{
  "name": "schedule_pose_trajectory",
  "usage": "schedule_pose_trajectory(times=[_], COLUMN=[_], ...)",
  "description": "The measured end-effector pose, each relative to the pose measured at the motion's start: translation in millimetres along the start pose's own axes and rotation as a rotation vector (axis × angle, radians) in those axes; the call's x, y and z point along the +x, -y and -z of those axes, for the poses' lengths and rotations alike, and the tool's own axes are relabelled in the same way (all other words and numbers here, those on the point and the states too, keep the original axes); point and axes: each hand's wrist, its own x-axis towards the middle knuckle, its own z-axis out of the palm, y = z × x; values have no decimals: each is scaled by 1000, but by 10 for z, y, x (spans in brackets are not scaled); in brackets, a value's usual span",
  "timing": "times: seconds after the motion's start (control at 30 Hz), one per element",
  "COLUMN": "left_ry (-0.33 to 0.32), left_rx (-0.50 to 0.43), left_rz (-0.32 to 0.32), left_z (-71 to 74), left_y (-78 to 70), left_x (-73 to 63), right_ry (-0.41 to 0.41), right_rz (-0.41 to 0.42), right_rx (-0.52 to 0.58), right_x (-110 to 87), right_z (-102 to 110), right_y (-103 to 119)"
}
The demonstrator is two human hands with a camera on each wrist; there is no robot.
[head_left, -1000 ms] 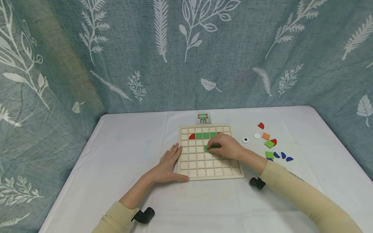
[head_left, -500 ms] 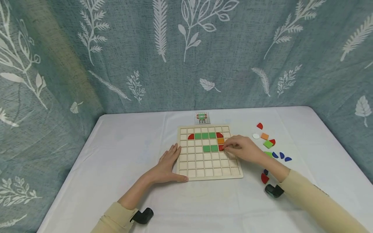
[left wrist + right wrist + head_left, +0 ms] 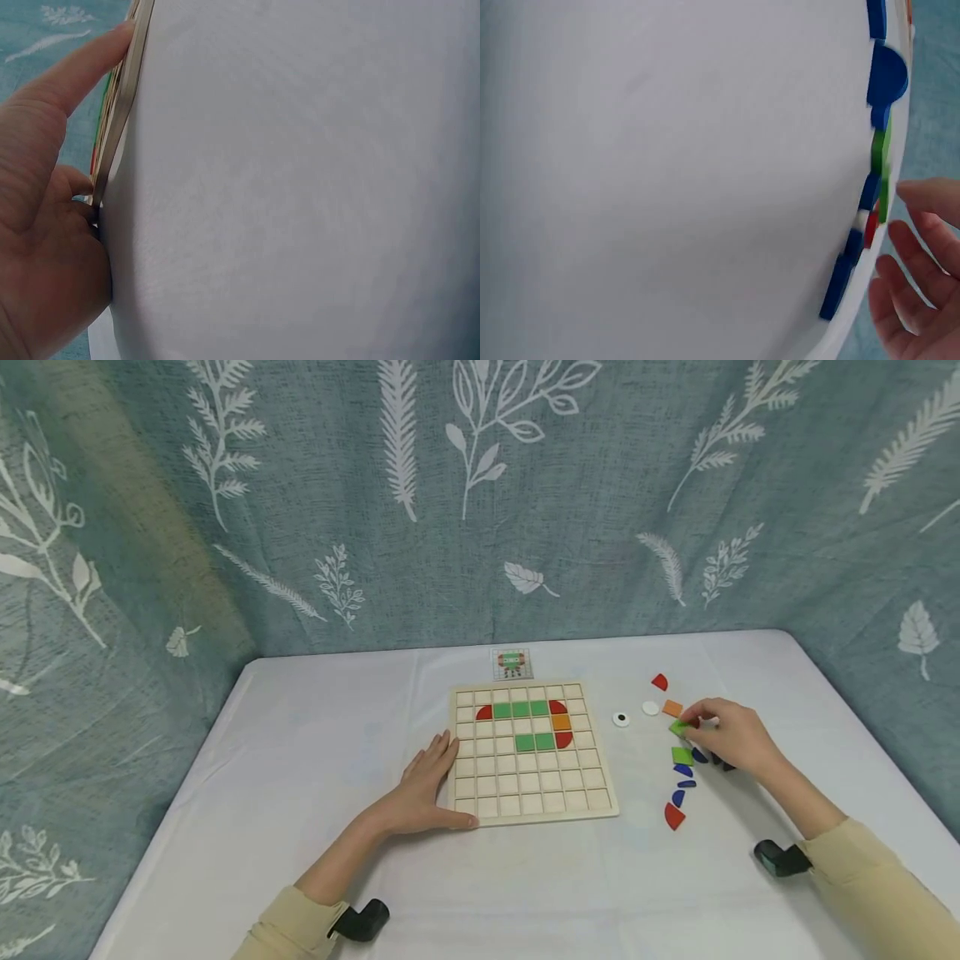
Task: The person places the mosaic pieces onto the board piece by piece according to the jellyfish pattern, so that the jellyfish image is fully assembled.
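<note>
A wooden grid board (image 3: 530,782) lies on the white table, with green squares, red quarter-circles and an orange square set in its upper cells. My left hand (image 3: 422,789) is spread at its lower-left corner, thumb along the front edge and fingertips at the left side. In the left wrist view the thumb touches the board's edge (image 3: 120,112). To the right, my right hand (image 3: 731,735) has thumb and fingertips right at a light green square (image 3: 678,727). The right wrist view shows that thumb and the fingers apart beside the pieces; the hand covers some of them.
Around the right hand lie another green square (image 3: 682,756), an orange square (image 3: 672,708), a white disc (image 3: 650,708) and several blue half-round pieces (image 3: 683,770). An eye-like disc (image 3: 621,719) is nearer the board. A small pattern card (image 3: 512,664) sits behind the board.
My right hand has left the board and moved right to the loose pieces. A red quarter-circle now lies below the orange square on the board. The left hand stays at the board.
</note>
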Motion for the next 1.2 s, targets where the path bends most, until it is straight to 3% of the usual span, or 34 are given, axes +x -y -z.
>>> schedule_pose_trajectory(times=[0.13, 0.4, 0.7, 0.83, 1.2], left_ry=[-4, -11, -4, 0, 4], left_rx=[6, -1, 5, 7, 6], left_rz=[8, 10, 13, 2, 9], left_z=[7, 20, 24, 31, 25], left_y=[6, 12, -8, -27, -35], left_x=[-22, -50, -56, -47, -27], right_ry=[31, 71, 80, 113, 311], right_rz=[-6, 108, 103, 173, 502], right_rx=[14, 20, 33, 86, 183], right_x=[-1, 80, 180, 275, 578], right_z=[-16, -141, -254, -368, -887], right_y=[-31, 89, 261, 487, 1342])
